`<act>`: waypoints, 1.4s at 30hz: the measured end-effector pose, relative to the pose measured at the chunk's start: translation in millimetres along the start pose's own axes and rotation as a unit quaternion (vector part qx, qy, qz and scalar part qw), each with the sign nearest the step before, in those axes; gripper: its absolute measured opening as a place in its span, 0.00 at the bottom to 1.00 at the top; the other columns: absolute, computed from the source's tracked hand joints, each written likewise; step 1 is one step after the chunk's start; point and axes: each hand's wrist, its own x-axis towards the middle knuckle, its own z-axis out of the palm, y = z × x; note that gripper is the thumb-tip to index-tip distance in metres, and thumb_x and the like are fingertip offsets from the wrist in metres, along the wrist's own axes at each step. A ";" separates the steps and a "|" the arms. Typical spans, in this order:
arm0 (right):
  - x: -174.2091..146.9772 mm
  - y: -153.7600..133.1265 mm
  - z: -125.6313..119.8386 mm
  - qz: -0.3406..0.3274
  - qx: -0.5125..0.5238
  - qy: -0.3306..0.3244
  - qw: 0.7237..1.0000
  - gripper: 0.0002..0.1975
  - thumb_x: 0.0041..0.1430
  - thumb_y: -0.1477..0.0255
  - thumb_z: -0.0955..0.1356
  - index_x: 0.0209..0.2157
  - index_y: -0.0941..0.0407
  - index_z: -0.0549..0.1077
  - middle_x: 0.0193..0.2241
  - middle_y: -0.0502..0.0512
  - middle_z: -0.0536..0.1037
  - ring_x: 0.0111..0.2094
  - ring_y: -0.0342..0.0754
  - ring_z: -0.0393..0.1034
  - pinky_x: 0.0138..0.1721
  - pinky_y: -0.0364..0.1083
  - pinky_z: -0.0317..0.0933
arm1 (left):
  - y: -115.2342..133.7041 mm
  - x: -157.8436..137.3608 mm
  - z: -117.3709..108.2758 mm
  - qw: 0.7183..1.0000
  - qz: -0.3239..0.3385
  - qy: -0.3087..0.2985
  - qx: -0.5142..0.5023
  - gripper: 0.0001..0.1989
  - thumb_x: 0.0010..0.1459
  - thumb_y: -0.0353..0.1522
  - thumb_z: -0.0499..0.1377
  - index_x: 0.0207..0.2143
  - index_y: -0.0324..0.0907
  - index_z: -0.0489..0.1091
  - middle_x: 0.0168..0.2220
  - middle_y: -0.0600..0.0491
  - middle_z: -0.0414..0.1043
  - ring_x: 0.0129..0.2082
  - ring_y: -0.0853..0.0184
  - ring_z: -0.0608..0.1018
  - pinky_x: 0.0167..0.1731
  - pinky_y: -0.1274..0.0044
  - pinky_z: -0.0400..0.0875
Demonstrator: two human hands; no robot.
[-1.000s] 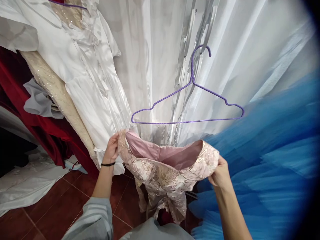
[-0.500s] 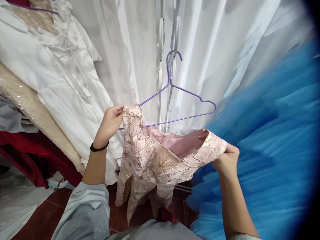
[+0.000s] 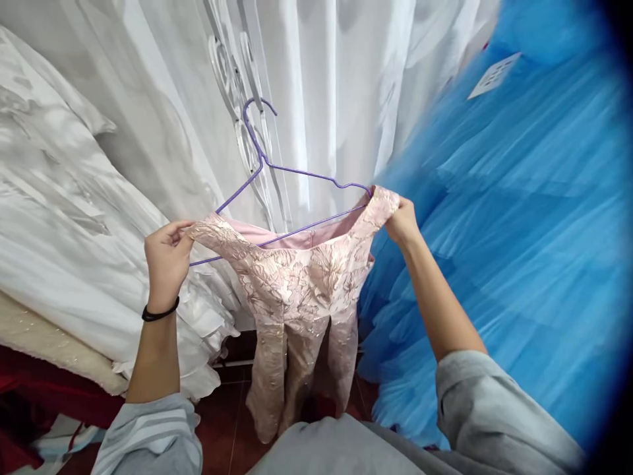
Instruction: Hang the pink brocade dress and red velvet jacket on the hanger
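Note:
A pink brocade dress with a gold floral pattern hangs between my hands. My left hand pinches its left shoulder strap, out near the end of the hanger. On the other side my right hand grips the right strap, its fingers partly hidden behind the cloth. The purple wire hanger passes through the neckline, with both shoulder ends inside or behind the straps. Its hook points up and lies in front of a white metal frame. I cannot tell whether the hook rests on anything.
White curtains hang behind. A big blue tulle dress with a white tag fills the right side. White garments, a beige sparkly one and dark red cloth hang at left. Red floor tiles show below.
My right hand has raised the right strap onto the hanger's right end, which was bare before. The view has turned to the right, and the dress now hangs more level.

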 end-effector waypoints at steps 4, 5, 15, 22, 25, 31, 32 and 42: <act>38.9 -34.8 30.0 -0.044 -0.069 -0.130 0.988 0.21 0.40 0.57 0.77 0.30 0.60 0.77 0.28 0.52 0.80 0.36 0.46 0.76 0.40 0.46 0.72 | -7.1 3.9 -1.6 0.999 0.025 -0.020 -0.003 0.11 0.54 0.38 0.62 0.30 0.40 0.78 0.22 0.56 0.69 0.26 0.71 0.70 0.30 0.79 0.66; 44.2 -43.4 36.9 -0.039 -0.109 -0.192 0.975 0.20 0.39 0.58 0.77 0.28 0.60 0.77 0.25 0.51 0.79 0.33 0.45 0.75 0.37 0.45 0.71 | -10.7 4.4 -1.7 0.999 0.022 -0.027 0.000 0.11 0.53 0.38 0.62 0.30 0.40 0.78 0.23 0.56 0.70 0.27 0.71 0.71 0.30 0.79 0.66; 39.2 -76.6 43.6 -0.082 -0.404 -0.340 0.845 0.07 0.32 0.80 0.76 0.17 0.60 0.75 0.16 0.50 0.73 0.26 0.44 0.71 0.32 0.42 0.66 | -20.6 16.5 -4.6 0.987 -0.055 -0.147 -0.025 0.16 0.41 0.35 0.65 0.36 0.41 0.79 0.39 0.49 0.79 0.36 0.65 0.77 0.33 0.79 0.72; 10.5 -112.9 33.2 0.104 -0.139 -0.383 0.907 0.21 0.37 0.71 0.79 0.34 0.66 0.80 0.27 0.54 0.79 0.34 0.48 0.75 0.36 0.45 0.71 | -22.6 33.3 4.5 0.981 -0.024 -0.192 -0.006 0.16 0.49 0.44 0.64 0.30 0.40 0.79 0.30 0.50 0.78 0.32 0.64 0.76 0.33 0.76 0.73; 1.1 -98.8 41.4 0.048 -0.171 -0.339 0.924 0.18 0.43 0.64 0.78 0.32 0.64 0.81 0.25 0.53 0.79 0.29 0.45 0.73 0.31 0.42 0.68 | -22.3 33.5 11.7 0.990 -0.002 -0.139 -0.009 0.18 0.45 0.46 0.68 0.28 0.40 0.79 0.27 0.51 0.77 0.29 0.65 0.75 0.31 0.77 0.71; -19.9 -62.8 52.7 -0.091 -0.169 -0.155 0.969 0.18 0.50 0.59 0.74 0.34 0.60 0.83 0.30 0.53 0.81 0.32 0.47 0.74 0.33 0.45 0.69 | -24.0 31.4 12.8 0.997 0.016 -0.073 -0.001 0.15 0.51 0.44 0.64 0.28 0.40 0.78 0.25 0.53 0.76 0.25 0.69 0.72 0.26 0.78 0.66; -22.4 -60.2 53.0 -0.088 -0.178 -0.158 0.967 0.18 0.50 0.59 0.74 0.35 0.60 0.83 0.30 0.53 0.82 0.33 0.48 0.74 0.34 0.45 0.69 | -23.5 31.8 10.6 0.995 0.025 -0.096 0.020 0.14 0.52 0.43 0.63 0.28 0.40 0.78 0.25 0.53 0.75 0.25 0.68 0.72 0.27 0.78 0.66; -64.6 -23.2 8.9 -0.216 -0.322 -0.036 0.921 0.30 0.55 0.59 0.71 0.58 0.53 0.70 0.58 0.60 0.73 0.57 0.56 0.68 0.56 0.55 0.65 | -77.1 -53.7 -0.8 0.986 0.039 0.136 0.085 0.25 0.62 0.39 0.56 0.60 0.39 0.62 0.60 0.41 0.65 0.60 0.58 0.69 0.62 0.66 0.61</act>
